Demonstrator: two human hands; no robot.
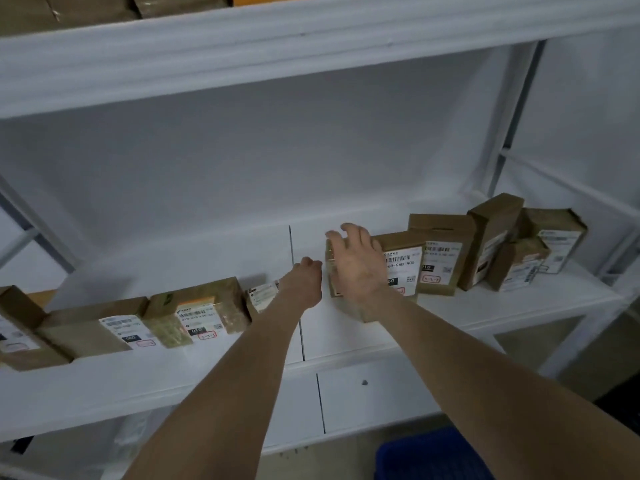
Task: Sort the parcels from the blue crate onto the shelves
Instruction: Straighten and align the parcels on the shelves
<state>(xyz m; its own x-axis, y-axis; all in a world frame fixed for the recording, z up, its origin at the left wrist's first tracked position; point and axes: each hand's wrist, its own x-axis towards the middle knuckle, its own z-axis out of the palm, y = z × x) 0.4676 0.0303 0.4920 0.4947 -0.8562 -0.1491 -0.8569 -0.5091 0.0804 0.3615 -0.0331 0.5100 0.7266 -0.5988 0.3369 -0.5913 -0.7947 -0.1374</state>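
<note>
As the parcel [348, 306] stands near the shelf's [450, 315] front edge, beneath the right hand [356, 268], it is touched by spread fingers [349, 233]; the left hand [304, 278], seemingly curled and empty, is held alongside.

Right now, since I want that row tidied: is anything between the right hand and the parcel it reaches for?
Nothing visible. The right hand lies on the brown parcel, fingers spread over its top; the left hand is just left of it.
</note>
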